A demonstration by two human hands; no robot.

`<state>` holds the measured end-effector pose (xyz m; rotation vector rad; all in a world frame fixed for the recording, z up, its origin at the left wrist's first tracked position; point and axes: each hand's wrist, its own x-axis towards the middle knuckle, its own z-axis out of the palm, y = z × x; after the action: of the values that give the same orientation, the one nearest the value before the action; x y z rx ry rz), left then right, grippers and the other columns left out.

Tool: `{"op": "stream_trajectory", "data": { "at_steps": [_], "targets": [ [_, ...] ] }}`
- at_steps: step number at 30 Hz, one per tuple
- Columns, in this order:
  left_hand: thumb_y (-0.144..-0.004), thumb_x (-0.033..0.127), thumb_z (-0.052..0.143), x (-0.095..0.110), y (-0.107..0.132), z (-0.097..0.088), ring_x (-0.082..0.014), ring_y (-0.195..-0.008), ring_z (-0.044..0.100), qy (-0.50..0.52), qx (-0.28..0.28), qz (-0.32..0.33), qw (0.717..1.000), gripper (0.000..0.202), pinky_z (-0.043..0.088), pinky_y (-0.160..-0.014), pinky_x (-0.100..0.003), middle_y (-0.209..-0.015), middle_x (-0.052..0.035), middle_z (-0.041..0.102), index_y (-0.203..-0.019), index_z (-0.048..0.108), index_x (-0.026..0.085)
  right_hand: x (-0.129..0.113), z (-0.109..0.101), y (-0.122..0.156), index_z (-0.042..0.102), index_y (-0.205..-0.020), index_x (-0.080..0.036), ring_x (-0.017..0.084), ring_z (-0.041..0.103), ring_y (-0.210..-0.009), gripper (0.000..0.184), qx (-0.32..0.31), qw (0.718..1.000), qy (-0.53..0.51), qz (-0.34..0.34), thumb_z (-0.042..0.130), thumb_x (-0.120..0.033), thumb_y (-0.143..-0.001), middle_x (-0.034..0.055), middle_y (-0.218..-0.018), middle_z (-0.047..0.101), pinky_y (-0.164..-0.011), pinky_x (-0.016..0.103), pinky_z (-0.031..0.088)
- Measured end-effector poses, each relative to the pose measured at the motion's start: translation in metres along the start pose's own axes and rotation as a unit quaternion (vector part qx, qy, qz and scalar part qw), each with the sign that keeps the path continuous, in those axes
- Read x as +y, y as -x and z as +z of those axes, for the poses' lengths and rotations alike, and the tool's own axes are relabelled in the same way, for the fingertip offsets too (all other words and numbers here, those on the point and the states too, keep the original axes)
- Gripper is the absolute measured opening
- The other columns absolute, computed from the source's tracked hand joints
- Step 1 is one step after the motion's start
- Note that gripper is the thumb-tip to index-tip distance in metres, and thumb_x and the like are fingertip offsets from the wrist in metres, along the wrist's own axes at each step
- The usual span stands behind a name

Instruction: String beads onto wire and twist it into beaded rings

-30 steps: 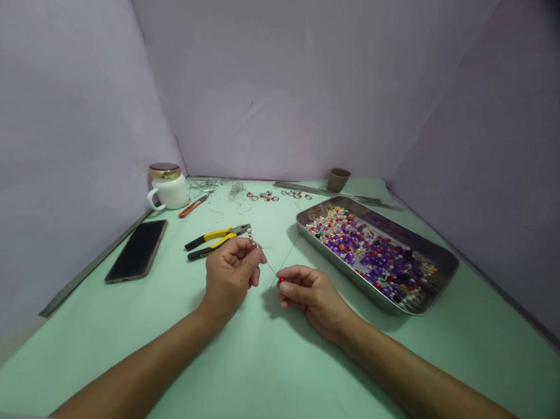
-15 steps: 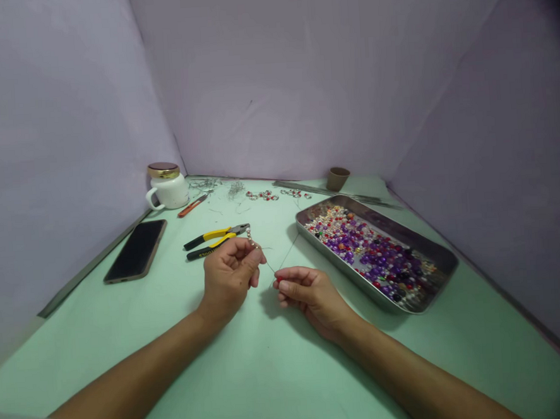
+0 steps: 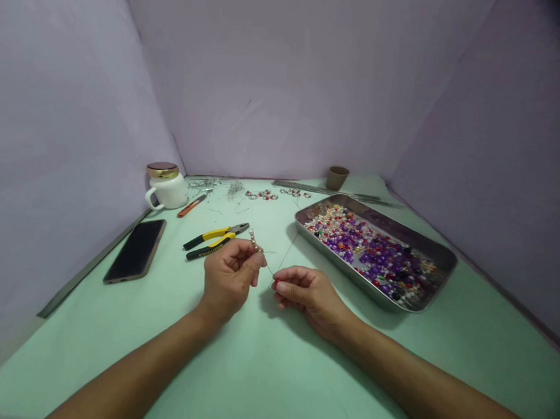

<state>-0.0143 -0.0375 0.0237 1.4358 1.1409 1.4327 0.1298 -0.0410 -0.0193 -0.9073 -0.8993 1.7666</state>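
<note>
My left hand (image 3: 231,275) is closed in a pinch on a short strand of pearl-like beads (image 3: 253,238), whose upper end pokes out above the fingers. From there a thin wire (image 3: 269,270) runs down to my right hand (image 3: 308,294). Thumb and forefinger of that hand pinch a small red bead (image 3: 275,282) by the wire. One length of wire slants up to the right toward the tray. Pliers (image 3: 215,240) with yellow and black handles lie just behind my left hand.
A metal tray (image 3: 346,280) of mixed beads stands at the right. Farther back are red beaded pieces (image 3: 262,195), straight wires (image 3: 326,189), a brown cup (image 3: 337,178), tangled wire (image 3: 235,188), an orange cutter (image 3: 192,205) and a lidded white mug (image 3: 170,189). A phone (image 3: 135,251) lies left.
The bead strand in my left hand has tipped slightly to the right and more upright. My right hand has shifted a little left with the red bead. Both keep their pinch.
</note>
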Motion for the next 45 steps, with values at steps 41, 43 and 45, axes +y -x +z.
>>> {"op": "stream_trajectory", "data": {
  "at_steps": [41, 43, 45],
  "targets": [
    [-0.057, 0.012, 0.057, -0.008, -0.008, -0.002, -0.0009, -0.03, 0.028, 0.102, -0.223, -0.419, 0.874, 0.01, 0.011, -0.031, -0.015, -0.04, 0.005, 0.04, -0.052, 0.048, 0.012, -0.028, -0.018, 0.008, 0.059, -0.097, -0.018, 0.019, 0.053, -0.087, 0.023, -0.053, 0.787, 0.446, -0.423, 0.058, -0.024, -0.075, 0.0075, -0.093, 0.056, -0.075, 0.035, 0.045],
    [-0.055, 0.01, 0.057, -0.005, -0.01, -0.007, -0.0006, -0.029, 0.026, 0.075, -0.288, -0.418, 0.858, 0.009, 0.011, -0.031, -0.015, -0.038, 0.0054, 0.038, -0.05, 0.05, 0.011, -0.032, -0.016, 0.008, 0.06, -0.096, -0.019, 0.02, 0.052, -0.093, 0.02, -0.072, 0.821, 0.42, -0.381, 0.055, -0.025, -0.078, 0.0074, -0.095, 0.058, -0.083, 0.038, 0.041],
    [-0.053, 0.008, 0.057, -0.002, -0.012, -0.011, -0.0005, -0.029, 0.025, 0.069, -0.342, -0.43, 0.833, 0.005, 0.011, -0.031, -0.015, -0.036, 0.0049, 0.038, -0.05, 0.053, 0.01, -0.031, -0.015, 0.007, 0.061, -0.09, -0.019, 0.019, 0.054, -0.088, 0.016, -0.109, 0.87, 0.391, -0.28, 0.054, -0.026, -0.078, 0.0066, -0.09, 0.061, -0.08, 0.035, 0.041]
  ]
}}
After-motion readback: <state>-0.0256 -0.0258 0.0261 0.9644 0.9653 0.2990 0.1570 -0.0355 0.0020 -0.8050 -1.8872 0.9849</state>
